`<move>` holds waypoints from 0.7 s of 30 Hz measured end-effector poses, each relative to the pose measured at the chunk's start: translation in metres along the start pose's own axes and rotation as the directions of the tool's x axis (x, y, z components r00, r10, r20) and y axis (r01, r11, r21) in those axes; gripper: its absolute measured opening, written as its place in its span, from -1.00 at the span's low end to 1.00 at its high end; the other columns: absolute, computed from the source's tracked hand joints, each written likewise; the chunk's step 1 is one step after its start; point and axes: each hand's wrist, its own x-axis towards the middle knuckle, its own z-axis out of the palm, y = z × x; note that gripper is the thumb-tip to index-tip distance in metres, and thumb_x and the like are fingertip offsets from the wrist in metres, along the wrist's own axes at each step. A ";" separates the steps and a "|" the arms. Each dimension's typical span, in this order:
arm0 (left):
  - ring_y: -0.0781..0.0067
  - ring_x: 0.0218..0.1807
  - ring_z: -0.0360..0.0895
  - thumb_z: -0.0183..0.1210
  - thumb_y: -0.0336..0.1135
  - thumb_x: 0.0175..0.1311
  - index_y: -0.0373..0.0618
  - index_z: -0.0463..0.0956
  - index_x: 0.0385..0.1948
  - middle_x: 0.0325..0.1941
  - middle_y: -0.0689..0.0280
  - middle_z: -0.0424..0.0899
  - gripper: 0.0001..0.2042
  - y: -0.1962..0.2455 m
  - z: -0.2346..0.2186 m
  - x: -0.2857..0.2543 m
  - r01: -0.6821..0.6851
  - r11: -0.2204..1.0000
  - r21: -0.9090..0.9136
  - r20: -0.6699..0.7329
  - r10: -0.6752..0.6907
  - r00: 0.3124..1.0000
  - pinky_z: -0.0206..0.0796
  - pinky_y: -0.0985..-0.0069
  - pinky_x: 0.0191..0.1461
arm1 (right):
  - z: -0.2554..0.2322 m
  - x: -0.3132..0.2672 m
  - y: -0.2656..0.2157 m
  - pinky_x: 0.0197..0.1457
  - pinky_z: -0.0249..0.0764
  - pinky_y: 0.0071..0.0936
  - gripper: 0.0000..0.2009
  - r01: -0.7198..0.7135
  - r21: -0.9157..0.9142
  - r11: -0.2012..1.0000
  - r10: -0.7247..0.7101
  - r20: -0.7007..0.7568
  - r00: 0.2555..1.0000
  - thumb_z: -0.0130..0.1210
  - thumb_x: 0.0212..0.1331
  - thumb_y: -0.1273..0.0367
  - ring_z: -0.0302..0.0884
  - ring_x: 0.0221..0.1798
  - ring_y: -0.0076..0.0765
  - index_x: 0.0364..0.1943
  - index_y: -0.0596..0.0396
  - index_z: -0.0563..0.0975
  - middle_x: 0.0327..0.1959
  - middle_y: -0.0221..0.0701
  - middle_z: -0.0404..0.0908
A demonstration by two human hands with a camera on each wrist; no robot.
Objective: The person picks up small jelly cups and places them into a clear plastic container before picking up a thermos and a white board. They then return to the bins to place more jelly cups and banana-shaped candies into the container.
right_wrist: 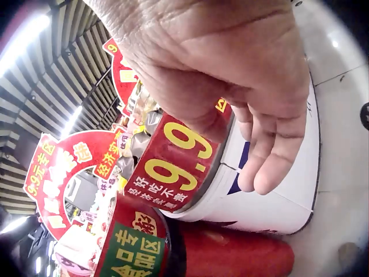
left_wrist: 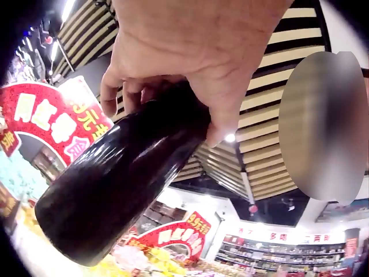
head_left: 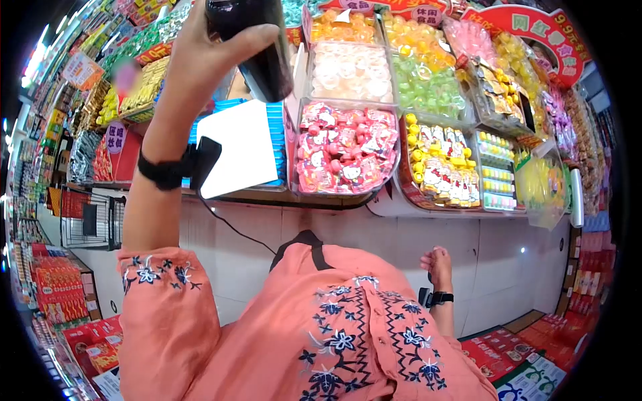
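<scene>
My left hand (head_left: 200,60) is raised over the left part of the candy display and grips a dark, glossy bottle-like container (head_left: 267,70). In the left wrist view, the thumb lies on one side of the dark container (left_wrist: 118,179) and the fingers on the other; its upper end is hidden under the palm. My right hand (head_left: 438,264) hangs low beside my body, away from the counter, fingers loosely bent with nothing in them. In the right wrist view, the right hand (right_wrist: 230,86) overlaps a red price sign (right_wrist: 179,161) on the counter's side.
A white sheet (head_left: 237,150) lies over blue packets below the left hand. Pink-wrapped candies (head_left: 348,147), jelly cups (head_left: 351,70) and yellow-topped candies (head_left: 441,164) fill bins along the counter. A shopping cart (head_left: 90,220) stands at left; red boxes (head_left: 63,284) are stacked nearby.
</scene>
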 end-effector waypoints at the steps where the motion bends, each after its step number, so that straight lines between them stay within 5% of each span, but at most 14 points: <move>1: 0.49 -0.02 0.60 0.45 -0.19 0.13 -0.20 0.47 0.10 -0.03 0.28 0.66 -0.46 -0.020 -0.006 0.011 0.013 0.999 0.029 -0.004 -0.013 1.000 0.44 0.51 0.09 | 0.010 -0.006 -0.004 -0.35 0.66 -0.35 -0.68 -0.004 0.005 1.000 0.004 -0.014 1.000 -0.03 0.41 0.25 0.65 -0.34 -0.28 0.14 0.07 0.34 -0.22 -0.26 0.58; 6: 0.45 -0.03 0.60 0.46 -0.09 0.10 -0.20 0.47 0.07 -0.05 0.24 0.66 -0.43 -0.132 -0.017 0.050 0.090 0.995 0.042 -0.014 -0.090 0.996 0.43 0.47 0.09 | 0.044 -0.024 -0.006 -0.33 0.66 -0.34 -0.64 -0.029 0.030 0.999 0.031 -0.074 0.997 -0.04 0.41 0.24 0.64 -0.33 -0.28 0.18 0.10 0.32 -0.21 -0.26 0.57; 7: 0.33 -0.01 0.63 0.52 -0.03 -0.04 -0.22 0.45 0.09 -0.01 0.15 0.66 -0.32 -0.154 -0.020 0.054 0.085 0.990 0.114 -0.025 -0.083 0.996 0.46 0.41 0.11 | 0.048 -0.027 -0.005 -0.34 0.67 -0.34 -0.62 -0.034 0.029 0.999 0.036 -0.087 0.996 -0.04 0.40 0.25 0.66 -0.32 -0.26 0.21 0.11 0.31 -0.18 -0.23 0.57; 11: 0.29 -0.07 0.66 0.51 -0.06 -0.07 -0.29 0.46 -0.02 -0.11 0.13 0.68 -0.36 -0.242 -0.003 0.061 0.127 0.973 0.192 -0.059 -0.117 0.991 0.47 0.39 0.05 | 0.059 -0.046 0.001 -0.34 0.69 -0.32 -0.59 -0.043 0.053 0.998 0.051 -0.151 0.987 -0.05 0.38 0.28 0.68 -0.30 -0.20 0.24 0.14 0.29 -0.14 -0.17 0.58; 14: 0.24 -0.04 0.65 0.51 -0.07 -0.11 -0.28 0.43 0.01 -0.08 0.09 0.67 -0.32 -0.283 0.016 0.056 0.172 0.982 0.077 -0.034 -0.169 0.985 0.45 0.36 0.08 | 0.061 -0.058 0.012 -0.33 0.68 -0.31 -0.60 -0.061 0.086 0.994 0.078 -0.205 0.976 -0.05 0.38 0.27 0.67 -0.30 -0.19 0.22 0.14 0.31 -0.14 -0.18 0.57; 15: 0.19 -0.01 0.64 0.52 -0.04 -0.14 -0.28 0.42 0.03 -0.05 0.07 0.66 -0.29 -0.299 0.020 0.055 0.221 0.946 0.238 -0.049 -0.216 0.975 0.44 0.35 0.11 | 0.062 -0.062 0.015 -0.32 0.68 -0.31 -0.61 -0.070 0.097 0.993 0.090 -0.222 0.971 -0.05 0.38 0.27 0.67 -0.30 -0.19 0.21 0.14 0.32 -0.14 -0.18 0.57; 16: 0.15 0.01 0.63 0.52 -0.02 -0.17 -0.28 0.42 0.03 -0.04 0.06 0.65 -0.27 -0.333 0.027 0.053 0.257 0.946 0.196 -0.047 -0.253 0.966 0.44 0.33 0.12 | 0.064 -0.069 0.017 -0.32 0.67 -0.32 -0.63 -0.068 0.097 0.993 0.089 -0.237 0.967 -0.04 0.39 0.24 0.66 -0.31 -0.22 0.17 0.11 0.33 -0.17 -0.21 0.57; 21: 0.14 0.05 0.61 0.50 -0.06 -0.16 -0.26 0.40 0.06 -0.01 0.08 0.64 -0.27 -0.379 0.053 0.042 0.288 0.944 0.161 -0.045 -0.285 0.958 0.41 0.31 0.16 | 0.082 -0.095 0.018 -0.33 0.64 -0.34 -0.69 -0.083 0.117 0.990 0.116 -0.310 0.944 0.00 0.40 0.20 0.64 -0.35 -0.27 0.08 0.06 0.36 -0.23 -0.27 0.58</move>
